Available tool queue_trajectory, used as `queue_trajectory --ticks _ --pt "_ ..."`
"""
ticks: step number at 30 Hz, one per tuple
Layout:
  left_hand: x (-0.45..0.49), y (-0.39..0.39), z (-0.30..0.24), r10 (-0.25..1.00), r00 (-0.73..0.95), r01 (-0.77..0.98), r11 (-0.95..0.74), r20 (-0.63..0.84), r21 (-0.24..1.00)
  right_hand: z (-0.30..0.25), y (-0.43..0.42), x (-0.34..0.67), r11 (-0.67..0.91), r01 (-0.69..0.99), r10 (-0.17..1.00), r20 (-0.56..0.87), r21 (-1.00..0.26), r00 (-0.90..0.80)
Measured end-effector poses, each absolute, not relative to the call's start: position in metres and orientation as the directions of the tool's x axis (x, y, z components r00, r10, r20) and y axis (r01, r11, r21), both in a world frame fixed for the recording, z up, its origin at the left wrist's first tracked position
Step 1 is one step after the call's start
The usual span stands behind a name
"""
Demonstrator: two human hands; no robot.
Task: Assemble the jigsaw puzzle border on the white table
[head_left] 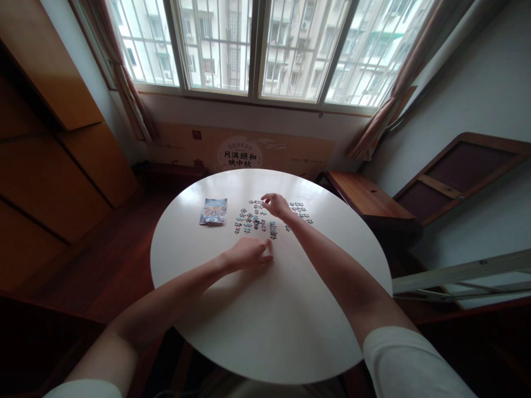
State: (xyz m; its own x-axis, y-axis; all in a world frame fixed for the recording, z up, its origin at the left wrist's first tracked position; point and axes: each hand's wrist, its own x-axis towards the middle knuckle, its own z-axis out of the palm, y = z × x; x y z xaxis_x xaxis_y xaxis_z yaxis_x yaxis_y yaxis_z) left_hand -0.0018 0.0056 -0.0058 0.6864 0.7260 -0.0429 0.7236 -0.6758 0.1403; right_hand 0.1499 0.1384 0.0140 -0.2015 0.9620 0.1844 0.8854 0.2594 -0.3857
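Small jigsaw pieces (pixel 249 218) lie loose in the far middle of the round white table. My right hand (pixel 276 205) reaches over their far edge, its fingers bent down and drawn together at the pieces; whatever is between the fingertips is too small to make out. Closer to me, my left hand (pixel 249 253) rests low at the tabletop with thumb and index finger apart, holding nothing. Its index fingertip is at the near end of a narrow joined strip of jigsaw pieces (pixel 272 230). More pieces (pixel 299 209) lie right of my right hand, partly hidden by the wrist.
A colourful printed picture sheet (pixel 213 212) lies left of the pieces on the white table (pixel 286 331). Beyond the table's right edge stands a wooden bench (pixel 367 193). Barred windows (pixel 253 50) line the far wall, with cabinets (pixel 50 182) on the left.
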Motion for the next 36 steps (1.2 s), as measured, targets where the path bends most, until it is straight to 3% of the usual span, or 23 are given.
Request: queue_trajectory --ticks 6,14,28,36 --pt "-0.007 0.008 0.001 0.703 0.706 0.705 -0.684 -0.09 0.186 0.006 0.158 0.131 0.191 0.936 0.982 0.062 -0.295 -0.181" --pt "-0.014 0.009 0.006 0.673 0.729 0.682 -0.7 -0.126 0.213 -0.006 0.167 0.119 0.155 0.964 0.987 0.067 -0.216 -0.144" --pt "-0.014 0.009 0.006 0.681 0.722 0.689 -0.69 -0.123 0.222 -0.01 0.167 0.113 0.104 0.969 0.993 0.085 -0.223 -0.087" --pt "-0.013 0.01 0.003 0.677 0.728 0.681 -0.699 -0.105 0.217 -0.008 0.173 0.111 0.073 0.969 0.997 -0.01 -0.236 -0.078"
